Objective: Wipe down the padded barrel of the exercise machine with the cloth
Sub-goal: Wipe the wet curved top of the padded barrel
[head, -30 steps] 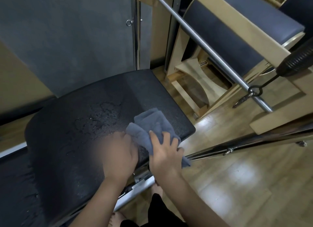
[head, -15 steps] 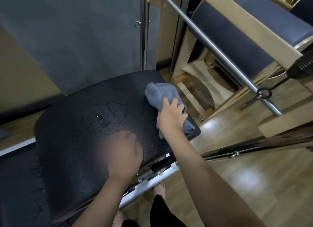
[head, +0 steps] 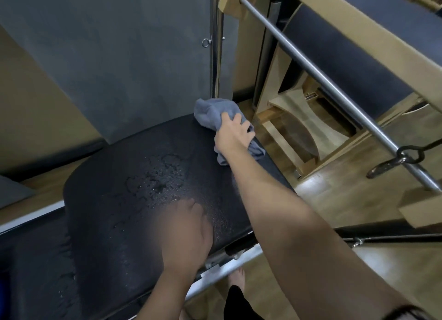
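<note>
Padded barrel wiped at its far right corner with the cloth

The grey cloth [head: 216, 116] is bunched under the right hand [head: 233, 134], whose fingers are closed over it and pressed down on the padded barrel [head: 114, 200] at its far right corner; the left hand [head: 186, 236] is laid flat and empty on the near edge, apparently as a brace for the long reach. Droplets [head: 157, 178] at the middle are not yet wiped

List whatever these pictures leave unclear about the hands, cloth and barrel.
- Left hand, head view: blurred, so its fingers are unreadable.
- Cloth: the right hand covers its middle.
- Padded barrel: its far side curves out of sight; the left hand and right forearm hide parts of it.
</note>
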The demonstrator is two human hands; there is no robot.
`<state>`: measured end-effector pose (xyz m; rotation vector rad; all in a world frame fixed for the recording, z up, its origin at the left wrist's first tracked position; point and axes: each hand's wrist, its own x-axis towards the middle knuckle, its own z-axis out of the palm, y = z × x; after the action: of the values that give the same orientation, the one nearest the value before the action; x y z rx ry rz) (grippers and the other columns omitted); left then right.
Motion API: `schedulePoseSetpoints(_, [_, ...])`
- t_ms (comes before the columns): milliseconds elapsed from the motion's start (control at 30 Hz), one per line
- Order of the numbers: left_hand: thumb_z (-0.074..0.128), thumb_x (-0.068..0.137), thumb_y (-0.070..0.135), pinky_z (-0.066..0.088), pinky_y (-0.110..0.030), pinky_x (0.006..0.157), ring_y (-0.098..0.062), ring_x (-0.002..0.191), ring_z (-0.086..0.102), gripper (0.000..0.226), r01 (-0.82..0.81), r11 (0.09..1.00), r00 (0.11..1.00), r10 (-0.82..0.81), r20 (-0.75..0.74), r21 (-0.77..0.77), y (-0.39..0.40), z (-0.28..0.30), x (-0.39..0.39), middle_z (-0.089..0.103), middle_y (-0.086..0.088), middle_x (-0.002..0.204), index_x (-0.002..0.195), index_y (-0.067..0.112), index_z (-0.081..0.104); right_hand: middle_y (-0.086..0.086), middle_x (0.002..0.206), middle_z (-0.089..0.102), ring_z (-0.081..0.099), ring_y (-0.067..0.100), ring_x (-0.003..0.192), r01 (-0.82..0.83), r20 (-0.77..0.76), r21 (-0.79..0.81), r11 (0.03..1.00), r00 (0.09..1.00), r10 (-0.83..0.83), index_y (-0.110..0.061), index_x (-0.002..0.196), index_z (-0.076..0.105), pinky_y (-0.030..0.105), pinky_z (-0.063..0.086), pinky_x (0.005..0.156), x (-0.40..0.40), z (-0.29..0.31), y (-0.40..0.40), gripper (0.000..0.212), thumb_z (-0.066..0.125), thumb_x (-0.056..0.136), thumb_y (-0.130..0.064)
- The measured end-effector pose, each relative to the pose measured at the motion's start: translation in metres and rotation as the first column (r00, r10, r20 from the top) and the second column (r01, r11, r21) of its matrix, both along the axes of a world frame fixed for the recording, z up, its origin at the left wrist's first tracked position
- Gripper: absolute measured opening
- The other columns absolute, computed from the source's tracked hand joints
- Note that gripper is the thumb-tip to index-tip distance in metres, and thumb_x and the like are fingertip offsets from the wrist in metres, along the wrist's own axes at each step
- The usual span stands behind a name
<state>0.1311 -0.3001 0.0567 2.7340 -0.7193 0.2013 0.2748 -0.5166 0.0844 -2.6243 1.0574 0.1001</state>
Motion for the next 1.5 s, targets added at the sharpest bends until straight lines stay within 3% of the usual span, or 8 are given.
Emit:
schedulePoseSetpoints(133, [0.063,0.08,0.03,0.037,-0.045,0.084,-0.028,0.1,0.052,0.009,-0.005,1.0,1.0,0.005,-0.004,-0.007,0.0,0.0,-0.001,0.062,0.002,0.107,0.084,0.022,0.061,0.007,0.145,0.035,0.029,0.039,0.133,0.006,-0.006,0.08,0.997,1.0,-0.005,-0.032,0.136,0.039,0.057,0.029,0.104,0.021,-0.005,-0.016,0.053,0.062,0.089,-0.023])
schedulePoseSetpoints(467, [0.063,0.076,0.031,0.037,-0.044,0.082,-0.028,0.098,0.052,0.011,0.0,1.0,1.0,0.0,-0.027,0.009,-0.001,0.002,0.001,0.062,0.002,0.107,0.082,0.023,0.06,0.007,0.128,0.052,0.049,0.038,0.107,-0.222,0.075,-0.179,0.958,0.968,0.238,-0.035,0.135,0.047,0.055,0.043,0.083,-0.14,-0.005,0.081,0.058,0.067,0.082,-0.03])
schedulePoseSetpoints(600, [0.063,0.077,0.031,0.037,-0.044,0.083,-0.028,0.098,0.053,0.01,-0.005,1.0,1.0,0.005,-0.018,-0.002,-0.001,0.002,0.0,0.063,0.002,0.107,0.083,0.022,0.061,0.009,0.134,0.043,0.04,0.037,0.119,-0.174,0.059,-0.097,0.98,0.982,0.181,-0.032,0.138,0.04,0.055,0.037,0.093,-0.085,0.002,0.044,0.052,0.056,0.089,-0.029])
schedulePoseSetpoints(767, [0.057,0.081,0.032,0.035,-0.043,0.085,-0.026,0.099,0.052,0.012,-0.008,0.999,1.0,0.008,0.002,-0.032,-0.001,0.001,-0.002,0.063,0.003,0.107,0.083,0.022,0.063,0.005,0.148,0.035,0.029,0.038,0.135,0.141,-0.004,0.175,0.974,0.99,-0.143,-0.032,0.141,0.039,0.056,0.026,0.109,0.028,-0.003,-0.04,0.052,0.057,0.092,-0.028])
schedulePoseSetpoints(900, [0.054,0.082,0.034,0.036,-0.044,0.085,-0.026,0.099,0.053,0.015,-0.031,0.998,0.999,0.031,-0.009,-0.059,-0.002,-0.001,-0.001,0.063,0.003,0.108,0.084,0.022,0.063,0.0,0.152,0.031,0.026,0.036,0.138,0.192,-0.088,0.3,0.934,0.981,-0.173,-0.039,0.145,0.034,0.053,0.024,0.112,0.049,-0.009,-0.078,0.055,0.054,0.095,-0.031])
schedulePoseSetpoints(1233, [0.057,0.075,0.033,0.036,-0.044,0.082,-0.027,0.096,0.052,0.014,-0.016,1.0,0.999,0.016,-0.038,-0.007,-0.002,0.003,0.001,0.063,0.003,0.106,0.082,0.023,0.061,0.005,0.142,0.044,0.045,0.04,0.118,-0.29,0.041,-0.096,0.952,0.955,0.295,-0.033,0.141,0.043,0.055,0.039,0.092,-0.115,0.006,0.062,0.06,0.065,0.085,-0.027])
schedulePoseSetpoints(1400, [0.057,0.075,0.033,0.037,-0.044,0.082,-0.027,0.096,0.053,0.013,-0.009,1.0,1.0,0.008,-0.02,-0.029,-0.003,0.005,0.001,0.064,0.004,0.107,0.081,0.023,0.061,0.003,0.145,0.041,0.04,0.039,0.122,-0.248,0.071,-0.029,0.968,0.966,0.25,-0.038,0.144,0.038,0.057,0.038,0.096,-0.092,0.004,0.05,0.061,0.06,0.088,-0.028])
schedulePoseSetpoints(1500, [0.057,0.078,0.033,0.037,-0.043,0.084,-0.026,0.097,0.053,0.012,-0.011,0.999,1.0,0.01,-0.009,-0.049,-0.002,0.003,0.001,0.063,0.005,0.107,0.082,0.023,0.063,0.004,0.149,0.034,0.031,0.038,0.133,-0.04,-0.004,0.033,0.999,0.999,0.04,-0.037,0.144,0.034,0.058,0.03,0.105,-0.011,0.004,-0.003,0.073,0.069,0.082,-0.02])
